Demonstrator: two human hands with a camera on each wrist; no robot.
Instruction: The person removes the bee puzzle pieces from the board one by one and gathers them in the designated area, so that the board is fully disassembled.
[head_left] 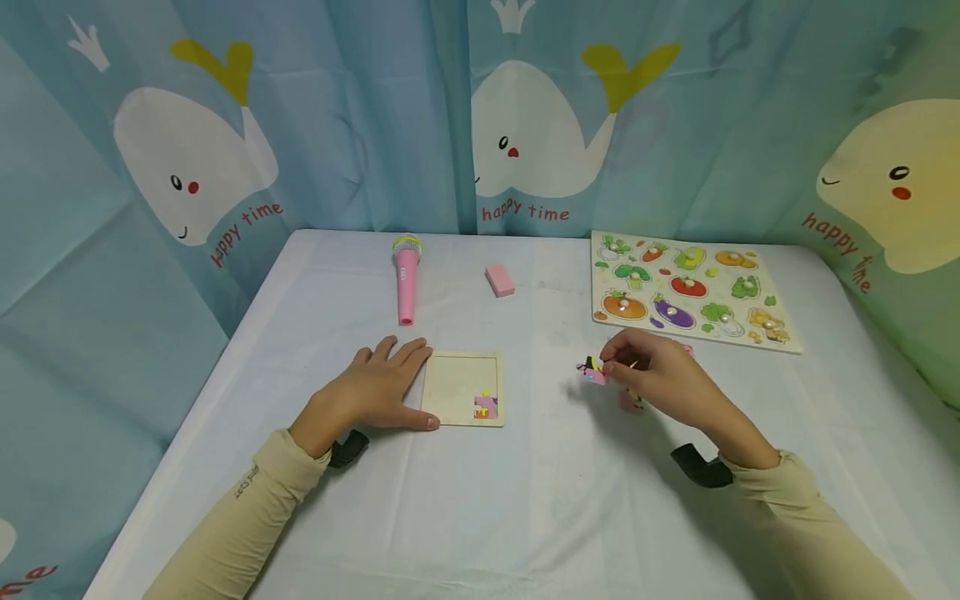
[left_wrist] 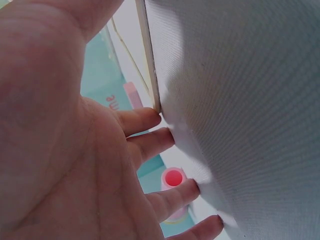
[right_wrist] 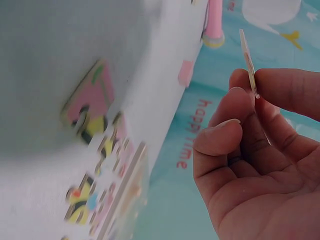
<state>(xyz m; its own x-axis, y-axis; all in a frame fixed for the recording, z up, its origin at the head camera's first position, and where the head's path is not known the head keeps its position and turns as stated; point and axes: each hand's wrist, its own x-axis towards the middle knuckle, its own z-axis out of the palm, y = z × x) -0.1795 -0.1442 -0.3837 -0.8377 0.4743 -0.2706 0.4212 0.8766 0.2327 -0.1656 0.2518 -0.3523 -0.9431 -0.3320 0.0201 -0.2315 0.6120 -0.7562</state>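
My left hand [head_left: 381,386] lies spread on the cloth at the left side of a square wooden puzzle tray [head_left: 450,354]. Its thumb and a fingertip touch the tray's edge. One purple and yellow puzzle piece [head_left: 487,406] sits in the tray's lower right corner. To the right, my right hand [head_left: 660,375] pinches a pink, black and yellow puzzle piece [head_left: 592,370] between thumb and finger, above the table. The right wrist view shows this held piece [right_wrist: 248,62] edge-on. Several loose puzzle pieces [right_wrist: 92,100] lie on the cloth below that hand, mostly hidden by it in the head view.
A pink toy microphone [head_left: 407,287] lies beyond the left hand. Near the middle back is a pink block [head_left: 499,281]. A vegetable peg puzzle board [head_left: 693,321] lies at the back right. Behind the white-covered table hangs a blue whale-print curtain [head_left: 420,125].
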